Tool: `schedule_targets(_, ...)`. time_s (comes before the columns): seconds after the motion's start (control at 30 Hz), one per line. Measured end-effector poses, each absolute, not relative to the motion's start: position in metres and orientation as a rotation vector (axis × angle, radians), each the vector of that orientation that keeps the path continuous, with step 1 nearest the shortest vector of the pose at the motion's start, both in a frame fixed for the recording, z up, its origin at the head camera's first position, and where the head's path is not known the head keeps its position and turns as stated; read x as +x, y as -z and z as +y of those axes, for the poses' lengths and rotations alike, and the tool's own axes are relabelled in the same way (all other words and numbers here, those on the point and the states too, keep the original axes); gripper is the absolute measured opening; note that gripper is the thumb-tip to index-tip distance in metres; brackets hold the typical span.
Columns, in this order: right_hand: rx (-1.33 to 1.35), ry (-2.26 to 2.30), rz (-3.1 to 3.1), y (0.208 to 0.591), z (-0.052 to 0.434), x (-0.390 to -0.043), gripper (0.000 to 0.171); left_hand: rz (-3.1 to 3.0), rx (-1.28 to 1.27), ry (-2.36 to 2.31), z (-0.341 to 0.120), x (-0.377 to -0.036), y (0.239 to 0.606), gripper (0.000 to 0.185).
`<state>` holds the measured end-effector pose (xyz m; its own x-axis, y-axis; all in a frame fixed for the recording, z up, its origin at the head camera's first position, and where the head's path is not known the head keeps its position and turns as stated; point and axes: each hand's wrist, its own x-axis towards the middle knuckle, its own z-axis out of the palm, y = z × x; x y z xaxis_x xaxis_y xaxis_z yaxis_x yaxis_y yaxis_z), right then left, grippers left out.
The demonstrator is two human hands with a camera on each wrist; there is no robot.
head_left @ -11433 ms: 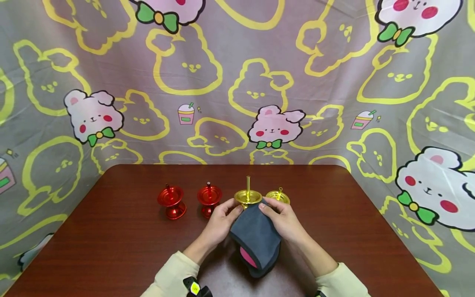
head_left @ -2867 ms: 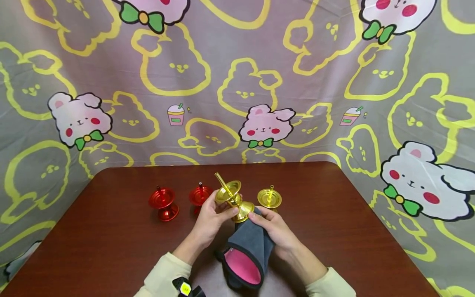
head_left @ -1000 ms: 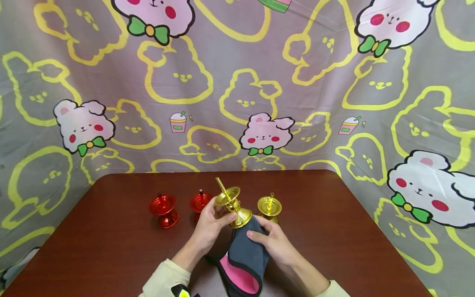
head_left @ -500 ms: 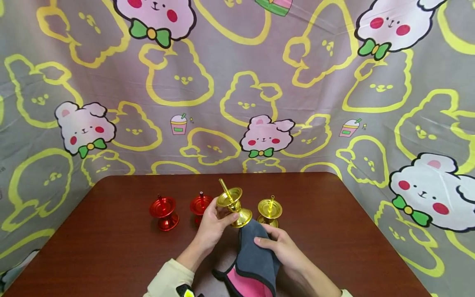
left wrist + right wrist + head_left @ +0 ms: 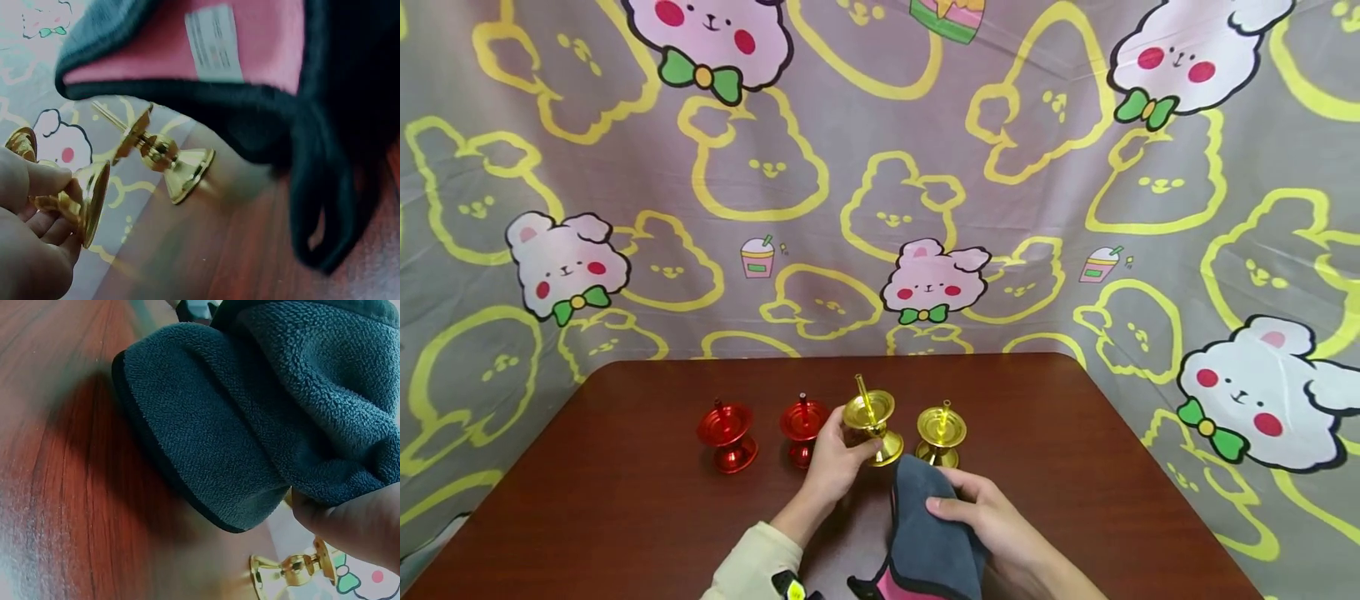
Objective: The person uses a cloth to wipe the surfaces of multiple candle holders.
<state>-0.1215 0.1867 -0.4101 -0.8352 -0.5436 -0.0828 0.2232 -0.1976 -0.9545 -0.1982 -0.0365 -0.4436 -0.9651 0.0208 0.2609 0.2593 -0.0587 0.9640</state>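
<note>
Held piece: shiny gold metal candle holder with a tall pin (image 5: 870,421), dish on top, narrow waist, flared foot; looks tilted a bit, pin leaning toward 11 o'clock, roughly mid-desk.
Left hand (image 5: 837,458): fingers wrapped round the waist, so that grip is holding the holder; its foot sits right by the dark red-brown wooden desk (image 5: 625,517), can't say if it touches.
Right hand (image 5: 992,521): grip is bunched on a dark grey fleece cloth with pink lining (image 5: 928,537), at 5 o'clock from the holder, just apart from it.
Neighbours: smaller gold metal candle holder (image 5: 941,435) at 3 o'clock; two red metal candle holders (image 5: 802,429) (image 5: 726,435) out at 9 o'clock.
Hard to see: cloth bottom runs off the head view's edge; right palm is buried under the fleece; left wrist view is blurry.
</note>
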Motion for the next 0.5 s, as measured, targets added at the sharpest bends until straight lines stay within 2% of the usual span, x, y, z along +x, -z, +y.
schedule_targets(0.5, -0.421, 2.027, 1.62, 0.395, 0.197, -0.113, 0.037, -2.184, -0.215, 1.891, -0.024, -0.218, 0.464, 0.051)
